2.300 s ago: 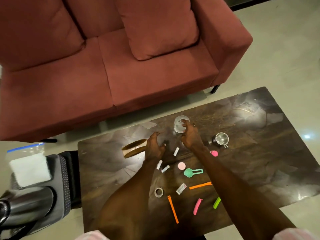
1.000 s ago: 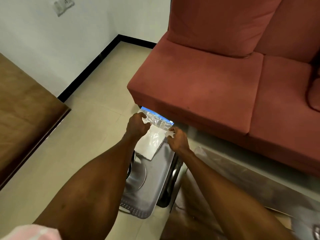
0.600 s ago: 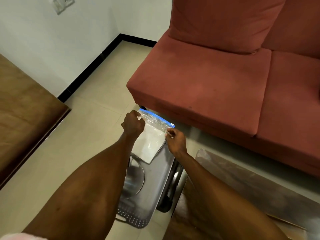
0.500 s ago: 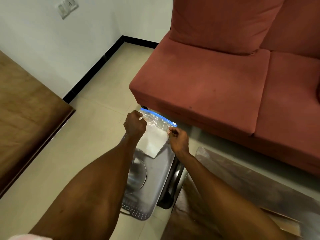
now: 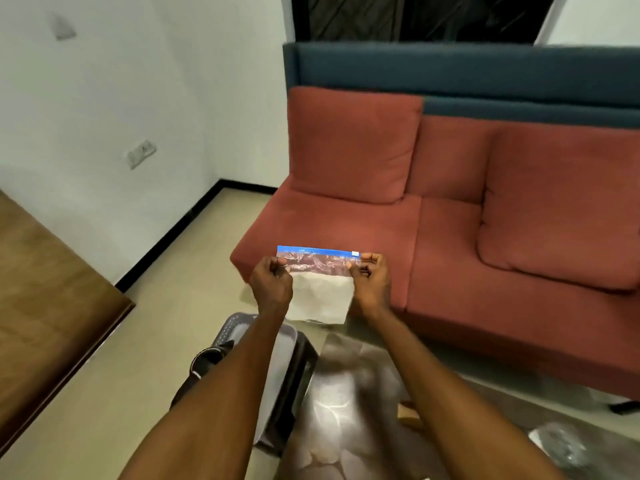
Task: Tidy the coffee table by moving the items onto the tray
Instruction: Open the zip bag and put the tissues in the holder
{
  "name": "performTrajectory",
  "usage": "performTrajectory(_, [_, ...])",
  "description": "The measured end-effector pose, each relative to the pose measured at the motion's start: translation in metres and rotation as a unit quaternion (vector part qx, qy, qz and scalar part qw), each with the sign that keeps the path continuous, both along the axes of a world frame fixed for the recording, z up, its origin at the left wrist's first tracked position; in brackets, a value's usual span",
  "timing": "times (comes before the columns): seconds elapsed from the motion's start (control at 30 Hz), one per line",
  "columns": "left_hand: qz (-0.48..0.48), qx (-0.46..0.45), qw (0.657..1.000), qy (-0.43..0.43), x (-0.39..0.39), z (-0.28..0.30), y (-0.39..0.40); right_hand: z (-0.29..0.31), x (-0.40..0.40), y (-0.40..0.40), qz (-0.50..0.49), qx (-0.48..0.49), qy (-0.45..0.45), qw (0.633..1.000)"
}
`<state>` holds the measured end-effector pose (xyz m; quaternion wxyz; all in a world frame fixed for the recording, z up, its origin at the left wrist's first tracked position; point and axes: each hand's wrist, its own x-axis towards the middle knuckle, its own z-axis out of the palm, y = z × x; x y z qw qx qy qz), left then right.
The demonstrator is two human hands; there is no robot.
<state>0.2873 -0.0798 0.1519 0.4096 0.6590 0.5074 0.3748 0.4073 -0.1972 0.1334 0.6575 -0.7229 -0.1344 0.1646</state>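
A clear zip bag [image 5: 318, 271] with a blue top strip and a white sheet inside hangs in the air in front of the sofa. My left hand [image 5: 272, 287] pinches its upper left corner and my right hand [image 5: 370, 284] pinches its upper right corner. Below my forearms lies the grey perforated tray [image 5: 232, 332] on a dark stool, partly hidden by my left arm. The dark marble coffee table [image 5: 346, 393] reaches from the tray to the lower right; its small items are out of view.
A red sofa [image 5: 450, 244] with cushions stands right behind the bag. A brown wooden table [image 5: 41, 296] fills the left edge. White wall with a socket [image 5: 140, 154] at the back left. A glass [image 5: 557, 441] shows blurred at the lower right.
Both hands have lifted the zip bag off the tray and raised it up in front of the sofa. The camera has tilted upward.
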Motion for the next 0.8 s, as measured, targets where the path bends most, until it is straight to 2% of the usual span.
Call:
performTrajectory(0.2, [-0.043,0.051,0.992,-0.107,0.028,0.131,-0.115,0.148,0.041,-0.117,-0.015,0.092,-0.091,0.991])
performTrajectory(0.3, [-0.048,0.063,0.982,-0.169,0.047,0.187,-0.158,0.216,0.058,-0.174,-0.026,0.111,-0.144,0.983])
performTrajectory(0.43, [-0.080,0.112,0.968,-0.210,0.062,0.249,-0.203,0.288,0.073,-0.242,-0.034,0.124,-0.216,0.968])
performTrajectory(0.57, [-0.132,0.147,0.959,-0.203,0.068,0.296,-0.235,0.336,0.077,-0.294,-0.069,0.135,-0.237,0.960])
performTrajectory(0.67, [-0.166,0.156,0.943,-0.244,0.073,0.319,-0.262,0.355,0.074,-0.321,-0.095,0.129,-0.239,0.958])
performTrajectory(0.8, [-0.180,0.166,0.949,-0.198,0.074,0.335,-0.284,0.365,0.071,-0.347,-0.127,0.087,-0.248,0.956])
